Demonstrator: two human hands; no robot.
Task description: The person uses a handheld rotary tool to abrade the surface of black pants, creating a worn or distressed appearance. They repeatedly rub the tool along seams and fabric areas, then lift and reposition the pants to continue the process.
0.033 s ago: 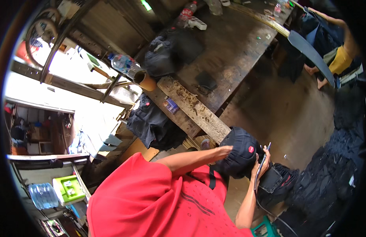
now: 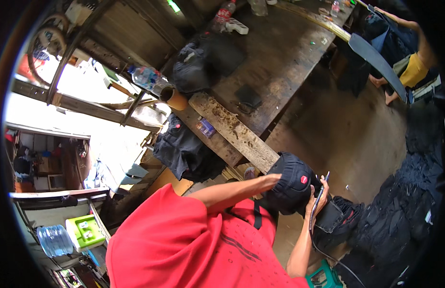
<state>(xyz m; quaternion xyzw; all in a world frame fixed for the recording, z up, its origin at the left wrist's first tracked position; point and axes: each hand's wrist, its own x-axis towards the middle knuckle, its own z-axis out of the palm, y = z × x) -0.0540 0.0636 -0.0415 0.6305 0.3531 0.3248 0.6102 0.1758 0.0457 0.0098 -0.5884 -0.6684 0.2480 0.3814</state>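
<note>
A dark garment (image 2: 290, 182) with a small red patch is drawn over the near end of a worn wooden board (image 2: 232, 128). My left hand (image 2: 273, 181) lies against its left side, its fingers hidden in the dark cloth. At the garment's right side, my right hand (image 2: 318, 200) is closed around a slim pen-like tool (image 2: 326, 182) with a pointed metal tip. From the tool a dark cable (image 2: 312, 237) runs down past my forearm. More dark cloth (image 2: 335, 216) hangs just below and right of that hand.
The board juts from a wooden table (image 2: 280, 62) holding a dark cloth bundle (image 2: 189, 67), an orange-brown cup (image 2: 174, 98), a purple packet (image 2: 205, 127) and bottles. Dark garments (image 2: 393, 211) are heaped at right. A green stool (image 2: 325, 277) stands below. Another person's bare foot (image 2: 391, 98) shows far right.
</note>
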